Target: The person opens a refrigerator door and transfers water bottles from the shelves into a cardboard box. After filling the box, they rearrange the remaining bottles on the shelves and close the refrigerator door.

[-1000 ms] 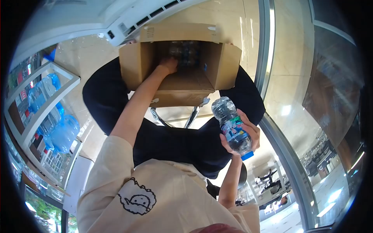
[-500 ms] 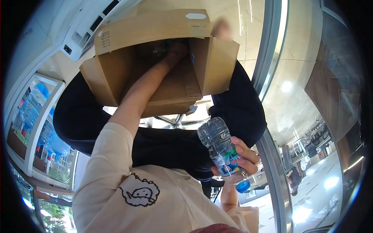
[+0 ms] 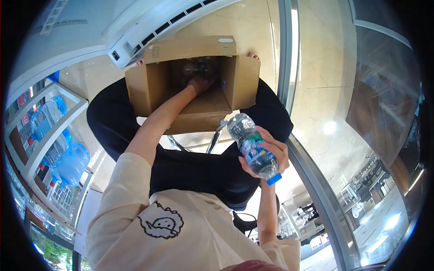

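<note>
A cardboard box (image 3: pixel 194 122) stands between my legs with its flaps spread and its opening facing me. My left hand (image 3: pixel 201 84) is inside it, close to a clear plastic bottle (image 3: pixel 197 68) in the shadow at the back. Its fingers are too dark to make out, so whether they grip the bottle cannot be told. Outside the box, at its lower right, my right hand (image 3: pixel 275 151) is wrapped round a clear water bottle (image 3: pixel 242 126) with a blue and green label. This bottle is tilted, its blue cap pointing down toward me and its base toward the box.
Large blue water jugs (image 3: pixel 74 162) sit in a white rack (image 3: pixel 54 131) at the left. A white appliance (image 3: pixel 118 53) stands beyond the box. To the right run a metal frame (image 3: pixel 312 180) and glass panels. Chair legs (image 3: pixel 214 141) show below the box.
The view has shifted, and the box looks smaller. My left hand shows more plainly inside, with a clear bottle beyond it. My right hand has moved the bottle slightly up and left.
</note>
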`<action>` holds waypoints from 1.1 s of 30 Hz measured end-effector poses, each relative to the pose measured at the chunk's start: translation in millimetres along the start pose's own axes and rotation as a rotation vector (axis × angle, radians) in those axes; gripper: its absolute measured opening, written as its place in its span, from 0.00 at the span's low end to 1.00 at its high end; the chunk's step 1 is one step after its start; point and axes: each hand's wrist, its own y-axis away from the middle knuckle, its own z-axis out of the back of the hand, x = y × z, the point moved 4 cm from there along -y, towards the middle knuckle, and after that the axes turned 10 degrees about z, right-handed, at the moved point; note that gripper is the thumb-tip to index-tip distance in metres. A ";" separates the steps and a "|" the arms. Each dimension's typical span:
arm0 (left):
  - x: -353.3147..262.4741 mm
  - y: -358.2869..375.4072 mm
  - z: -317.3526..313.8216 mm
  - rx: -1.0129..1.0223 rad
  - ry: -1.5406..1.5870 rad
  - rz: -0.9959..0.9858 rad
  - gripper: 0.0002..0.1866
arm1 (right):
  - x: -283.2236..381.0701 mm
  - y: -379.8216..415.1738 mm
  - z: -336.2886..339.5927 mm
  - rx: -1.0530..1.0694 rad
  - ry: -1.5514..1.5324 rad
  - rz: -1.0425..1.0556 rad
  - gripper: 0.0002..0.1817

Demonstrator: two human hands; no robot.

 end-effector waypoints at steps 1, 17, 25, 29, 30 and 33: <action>5.1 11.4 3.5 0.047 0.045 -0.018 0.27 | 1.0 -2.2 -0.4 0.037 0.052 0.002 0.36; 41.8 210.7 154.9 -0.565 0.584 0.211 0.24 | 21.5 -44.2 -13.0 0.020 0.269 0.075 0.32; 36.0 346.4 235.3 -1.139 0.968 0.239 0.19 | 14.6 -53.8 -28.2 0.015 0.193 0.152 0.38; 43.2 392.5 252.0 -1.293 1.140 0.286 0.17 | 13.9 -45.9 -31.4 -0.085 -0.081 -0.009 0.45; 48.9 397.7 249.5 -1.291 1.225 0.295 0.17 | 11.0 -45.9 -32.0 -0.134 -0.147 -0.038 0.47; 65.8 407.8 233.4 -1.327 1.255 0.270 0.15 | 26.2 -64.5 -26.0 -0.187 -0.210 -0.037 0.47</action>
